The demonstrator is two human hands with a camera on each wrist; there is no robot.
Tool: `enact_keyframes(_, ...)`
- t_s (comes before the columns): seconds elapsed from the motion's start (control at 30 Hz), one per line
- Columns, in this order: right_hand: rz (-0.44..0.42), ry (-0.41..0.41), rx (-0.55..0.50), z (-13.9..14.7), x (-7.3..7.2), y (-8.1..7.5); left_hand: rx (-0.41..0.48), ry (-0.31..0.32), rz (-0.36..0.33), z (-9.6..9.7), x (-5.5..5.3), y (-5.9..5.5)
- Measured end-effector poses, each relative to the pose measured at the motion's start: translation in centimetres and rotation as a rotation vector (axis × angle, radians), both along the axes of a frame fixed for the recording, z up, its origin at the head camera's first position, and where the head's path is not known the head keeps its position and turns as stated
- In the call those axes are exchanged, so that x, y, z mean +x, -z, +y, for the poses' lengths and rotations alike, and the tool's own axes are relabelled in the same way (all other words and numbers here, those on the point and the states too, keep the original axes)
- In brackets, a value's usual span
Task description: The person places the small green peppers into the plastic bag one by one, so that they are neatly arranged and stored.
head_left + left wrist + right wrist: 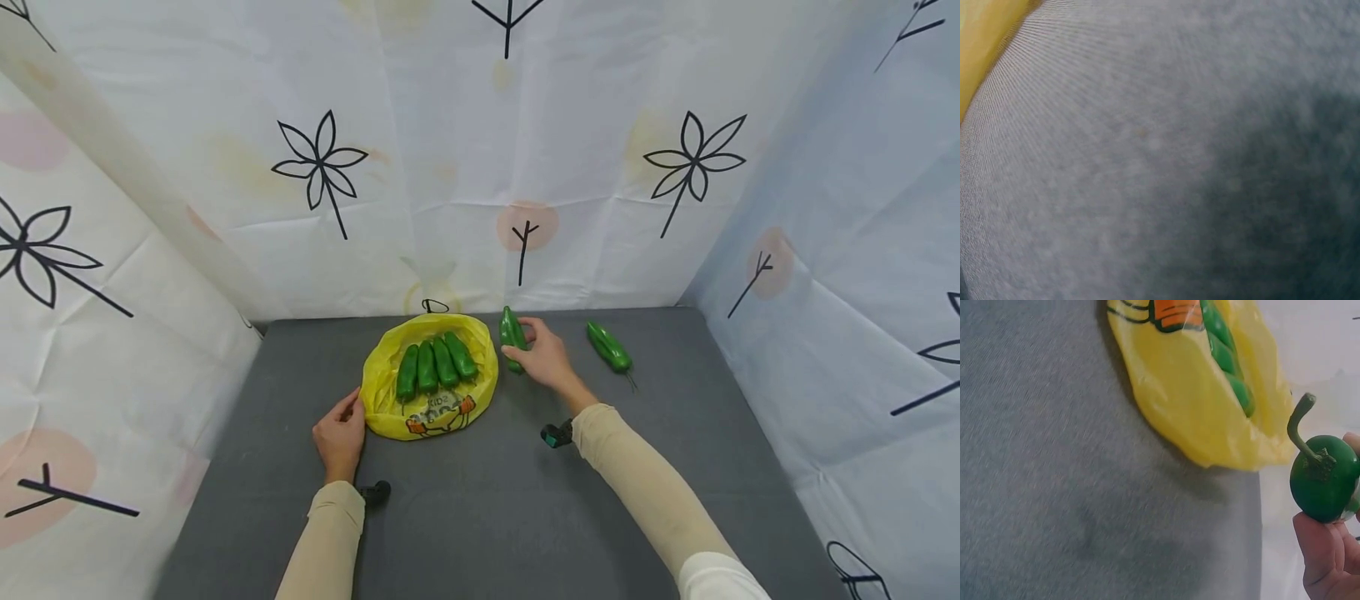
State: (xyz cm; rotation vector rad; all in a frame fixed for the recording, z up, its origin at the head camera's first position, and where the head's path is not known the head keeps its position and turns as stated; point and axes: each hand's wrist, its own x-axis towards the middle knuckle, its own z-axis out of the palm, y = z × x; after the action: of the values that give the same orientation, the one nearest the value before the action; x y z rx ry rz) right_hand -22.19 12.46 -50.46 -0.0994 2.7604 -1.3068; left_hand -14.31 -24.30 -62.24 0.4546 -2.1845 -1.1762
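A yellow plastic bag point(384, 419) with printed lettering lies with its mouth spread wide, and several green peppers point(427, 367) sit side by side inside it. At its left rim, my left hand point(340, 435) pinches the plastic between thumb and fingers. My right hand point(547, 358) holds another green pepper point(512, 333) just right of the bag. In the right wrist view this pepper point(1317, 490) shows its curved stem end, with thumb and fingers around its body. The left wrist view catches a corner of the bag point(982, 44), but no fingers.
One more green pepper point(609, 347) lies on the grey table point(480, 517), to the right of my right hand. White cloth walls point(450, 167) with plant drawings stand along the table's back and sides. A dark wrist camera point(557, 434) sits under each forearm.
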Motion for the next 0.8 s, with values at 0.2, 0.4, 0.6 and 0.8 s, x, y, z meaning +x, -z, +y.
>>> enact_keyframes(0.2, 0.006, -0.039, 0.011, -1.4, -0.2, -0.5, 0.006, -0.003, -0.007, -0.1, 0.0, 0.1)
enact_keyframes(0.4, -0.018, -0.07, -0.002, -2.6, -0.2, -0.8, 0.016, -0.003, -0.021, 0.1, 0.0, -0.1)
enact_keyframes(0.6, -0.005, -0.078, -0.028, -3.7, -0.2, -0.9, 0.016, -0.005, -0.024, 0.1, 0.0, -0.1)
enact_keyframes(0.8, -0.007, -0.076, -0.051, -4.9, 0.2, -1.4, 0.024, -0.003, -0.02, 0.1, 0.1, -0.2)
